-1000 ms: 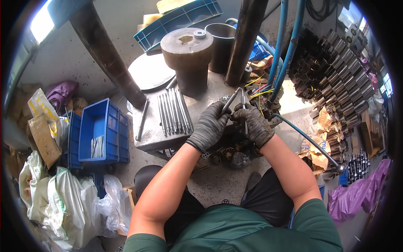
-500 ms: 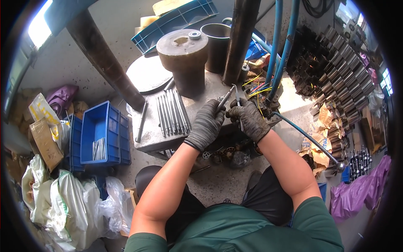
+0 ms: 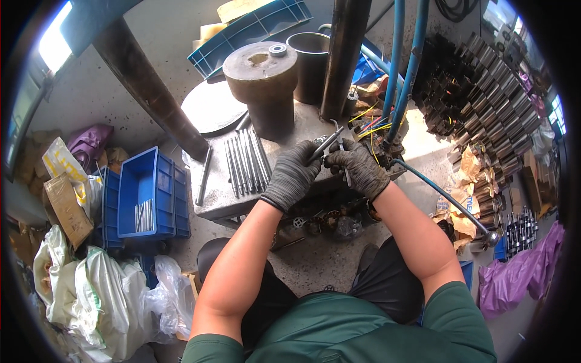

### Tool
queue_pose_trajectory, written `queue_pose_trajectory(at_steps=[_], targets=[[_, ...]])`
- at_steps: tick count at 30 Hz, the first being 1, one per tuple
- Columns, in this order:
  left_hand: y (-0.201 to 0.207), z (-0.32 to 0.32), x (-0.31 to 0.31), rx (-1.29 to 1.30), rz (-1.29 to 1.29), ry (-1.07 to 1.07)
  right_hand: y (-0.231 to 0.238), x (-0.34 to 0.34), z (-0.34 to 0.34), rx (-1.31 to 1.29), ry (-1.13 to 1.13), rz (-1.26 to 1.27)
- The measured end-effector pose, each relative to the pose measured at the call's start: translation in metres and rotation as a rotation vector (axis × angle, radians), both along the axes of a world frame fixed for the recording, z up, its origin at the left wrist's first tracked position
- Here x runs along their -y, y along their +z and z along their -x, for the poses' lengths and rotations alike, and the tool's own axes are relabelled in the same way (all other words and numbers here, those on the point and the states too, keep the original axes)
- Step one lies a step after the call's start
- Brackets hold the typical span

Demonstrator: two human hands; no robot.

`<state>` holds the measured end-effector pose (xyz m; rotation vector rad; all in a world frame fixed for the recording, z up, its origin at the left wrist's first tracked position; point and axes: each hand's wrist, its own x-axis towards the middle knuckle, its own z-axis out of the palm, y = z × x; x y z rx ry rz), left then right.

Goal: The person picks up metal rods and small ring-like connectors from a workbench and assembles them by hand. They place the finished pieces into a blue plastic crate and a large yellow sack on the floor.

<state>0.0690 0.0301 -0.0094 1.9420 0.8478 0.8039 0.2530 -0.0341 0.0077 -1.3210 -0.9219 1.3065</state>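
Above the front of the metal bench (image 3: 212, 204), my gloved left hand (image 3: 293, 174) is closed around a slim metal shaft (image 3: 325, 144). The shaft's free end slants up and to the right. My gloved right hand (image 3: 361, 169) grips a caliper (image 3: 347, 176), whose slim jaws rise beside the shaft. Fingers hide much of the caliper, and I cannot tell whether its jaws touch the shaft. Left of my hands, a row of similar metal shafts (image 3: 247, 162) lies on the bench, with a single shaft (image 3: 204, 175) apart at the left edge.
A thick flanged metal cylinder (image 3: 260, 75) with a small ring on top stands behind the shafts. Dark columns (image 3: 345, 60) and blue hoses (image 3: 396, 66) rise nearby. At left, a blue bin (image 3: 136, 199) holds more rods. Stacked metal tubes (image 3: 490, 91) fill the right.
The shaft in my left hand has tipped further to the right and lies closer across the caliper. Both hands have shifted only slightly and keep their holds.
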Motion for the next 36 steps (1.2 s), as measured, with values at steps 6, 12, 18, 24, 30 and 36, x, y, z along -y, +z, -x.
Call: queue_pose_trajectory(at_steps=[6, 12, 18, 24, 30, 36], targets=[[-0.003, -0.006, 0.006, 0.179, 0.074, 0.042, 0.001, 0.001, 0.003, -0.265, -0.046, 0.075], [0.000, -0.004, 0.002, -0.019, -0.112, 0.028, -0.002, 0.005, 0.002, -0.155, -0.057, 0.066], [0.015, 0.005, 0.003, -0.095, -0.107, -0.045, -0.001, 0.006, 0.007, -0.123, -0.083, 0.032], [0.001, 0.001, 0.002, -0.135, -0.021, -0.007, 0.016, 0.007, 0.014, 0.203, -0.023, -0.021], [0.019, 0.004, 0.006, 0.282, 0.463, -0.054, 0.006, 0.003, 0.002, -0.259, 0.014, 0.031], [0.003, -0.002, 0.005, 0.352, 0.417, 0.008, 0.018, 0.001, 0.008, 0.023, -0.030, -0.056]])
